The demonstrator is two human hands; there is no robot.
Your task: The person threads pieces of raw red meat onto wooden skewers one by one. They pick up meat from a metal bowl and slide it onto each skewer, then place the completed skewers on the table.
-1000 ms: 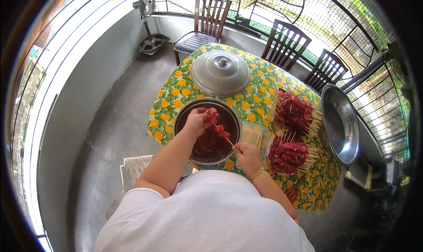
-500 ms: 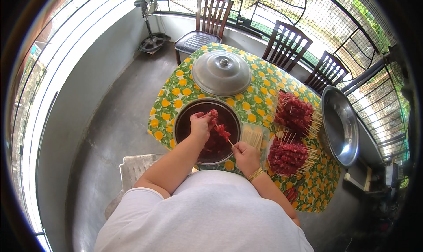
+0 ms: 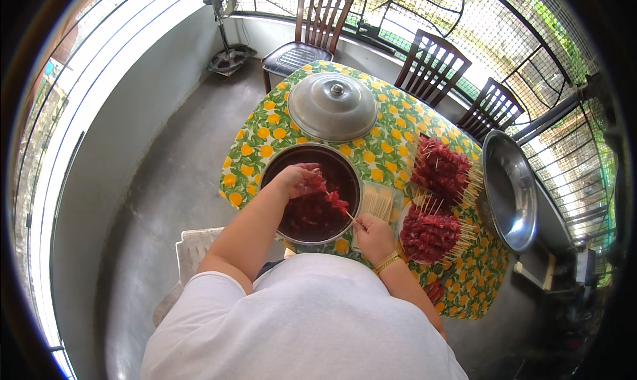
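Over a round metal pot (image 3: 359,211) of dark red marinade and meat, my left hand (image 3: 300,180) is closed on a piece of raw meat (image 3: 317,181). My right hand (image 3: 373,236) pinches the lower end of a bamboo skewer (image 3: 350,215) at the pot's right rim. Red meat (image 3: 337,202) is threaded on the skewer's upper part, which slants up and left toward my left hand. The skewer's tip is hidden there. Right of the pot lies a clear tray of bare bamboo skewers (image 3: 377,205).
Two piles of meat skewers, a far one (image 3: 440,170) and a near one (image 3: 429,235), stand on the table at right. Behind the pot rests a domed metal lid (image 3: 333,108). A large metal basin (image 3: 509,191) leans beyond the table's right edge. Chairs (image 3: 432,68) line the far side.
My left hand has shifted slightly left and its fingers have turned at the meat. My right hand keeps its pinch on the skewer. The whole view has shifted a little.
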